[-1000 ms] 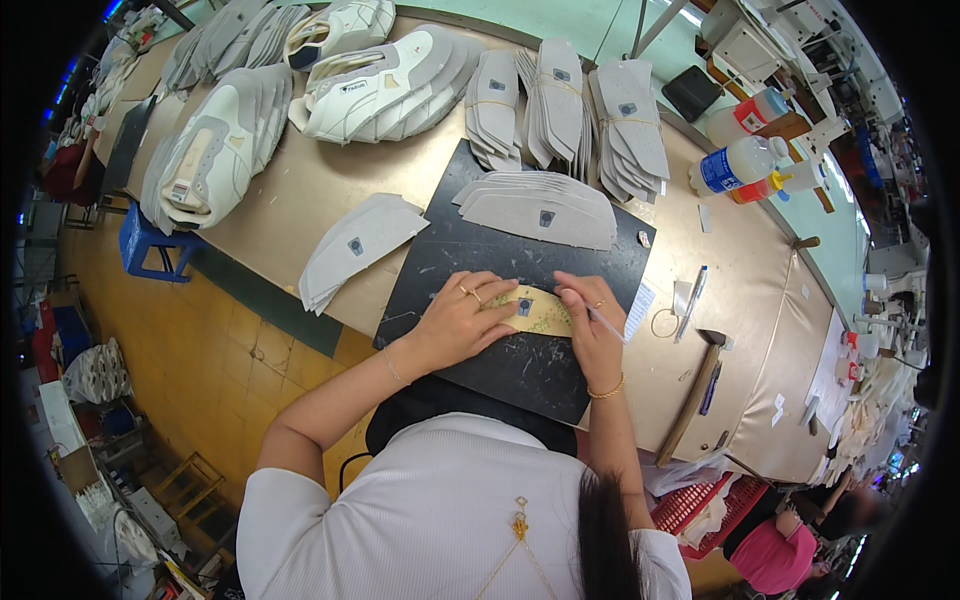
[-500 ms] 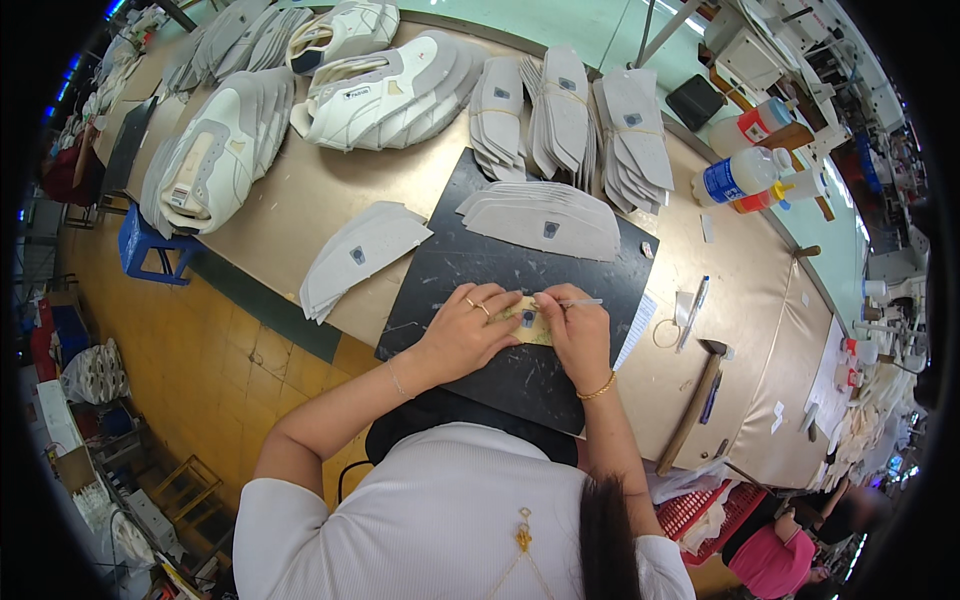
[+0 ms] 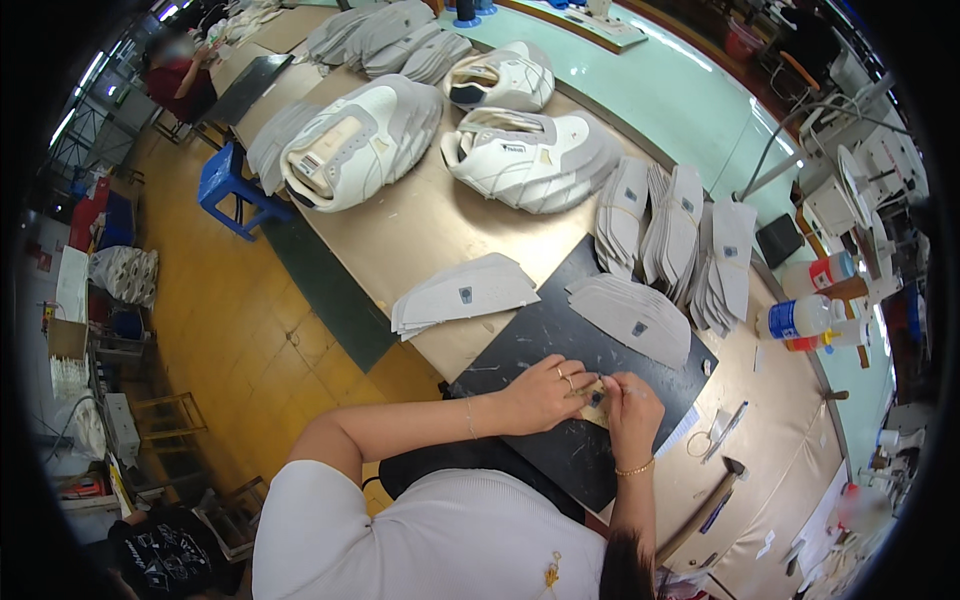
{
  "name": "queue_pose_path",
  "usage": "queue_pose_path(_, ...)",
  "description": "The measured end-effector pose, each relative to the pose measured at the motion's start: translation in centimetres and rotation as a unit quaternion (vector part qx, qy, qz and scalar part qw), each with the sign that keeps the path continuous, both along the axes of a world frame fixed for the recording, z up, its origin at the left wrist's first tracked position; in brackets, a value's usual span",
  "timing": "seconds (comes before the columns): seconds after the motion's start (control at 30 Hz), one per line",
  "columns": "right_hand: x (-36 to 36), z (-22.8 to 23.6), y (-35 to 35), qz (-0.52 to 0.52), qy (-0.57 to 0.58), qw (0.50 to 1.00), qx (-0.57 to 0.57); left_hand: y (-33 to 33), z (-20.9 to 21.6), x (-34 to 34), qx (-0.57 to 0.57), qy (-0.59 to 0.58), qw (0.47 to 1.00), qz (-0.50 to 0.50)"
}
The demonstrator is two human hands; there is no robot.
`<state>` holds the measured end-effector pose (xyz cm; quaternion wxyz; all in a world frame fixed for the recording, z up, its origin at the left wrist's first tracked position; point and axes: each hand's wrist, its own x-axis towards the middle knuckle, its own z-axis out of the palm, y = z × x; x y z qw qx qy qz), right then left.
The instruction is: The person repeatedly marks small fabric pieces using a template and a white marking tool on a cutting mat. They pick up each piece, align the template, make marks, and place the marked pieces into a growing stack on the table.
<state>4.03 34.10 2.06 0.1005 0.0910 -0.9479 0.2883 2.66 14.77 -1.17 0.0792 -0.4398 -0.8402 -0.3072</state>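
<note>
A small yellowish piece with a dark patch (image 3: 597,403) lies on the black board (image 3: 530,350) between my hands. My left hand (image 3: 548,395), rings on its fingers, presses on the piece's left side with bent fingers. At its right side, my right hand (image 3: 634,412) is closed in a pinch around a thin grey tool, mostly hidden now by the fingers. Just beyond my hands, a fanned stack of grey curved shoe pieces (image 3: 630,318) rests on the board. Another few grey pieces (image 3: 465,292) lie to the left, partly over the board's edge.
Stacked white-grey shoe uppers (image 3: 365,145) and banded bundles of grey pieces (image 3: 675,220) stand at the back. Bottles (image 3: 800,318) are at the right. A hammer (image 3: 705,508) and a pen (image 3: 728,430) lie right of the board. A blue stool (image 3: 225,185) stands left of the table.
My view has swung left, so the table and everything on it appears further right and lower. Both hands stay at the small yellowish piece on the board.
</note>
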Motion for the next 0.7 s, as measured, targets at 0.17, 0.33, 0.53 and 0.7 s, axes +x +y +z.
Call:
queue_pose_path(0.17,-0.3,0.6,1.1,-0.056,-0.121,0.982,-0.132,-0.1,-0.6,-0.5,0.03,-0.015,0.999,-0.022)
queue_pose_path(0.33,-1.3,0.3,3.3,-0.138,0.014,0.97,-0.201,-0.5,0.8,-1.2,0.037,-0.061,0.997,-0.044)
queue_pose_path(0.53,-3.5,-1.7,6.8,-0.147,0.066,0.986,-0.04,-4.1,1.4,-1.5,0.025,-0.043,0.999,0.009)
queue_pose_path(0.7,-3.3,-2.5,6.2,-0.156,0.069,0.985,0.01,-12.2,1.7,-2.8,0.007,-0.011,0.972,0.234)
